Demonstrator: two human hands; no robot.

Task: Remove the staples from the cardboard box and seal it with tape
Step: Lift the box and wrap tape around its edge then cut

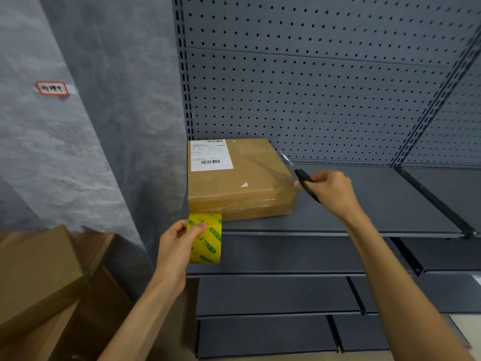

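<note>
Grey pegboard shelving (312, 82) — mottled grey wall (78, 139) beside.

- The left hand (179, 243) is raised from the lower left on a bare forearm; a roll of tape (205, 238) is pinched between its thumb and curled fingers.
- The right hand (330, 191) is extended forward on a bare arm, its fingers curled round the black handles of scissors (302, 175).

We see through one wide-angle head camera, looking forward and down from close above the grey shelf (377, 204), its pegboard back (312, 74) facing us.
</note>
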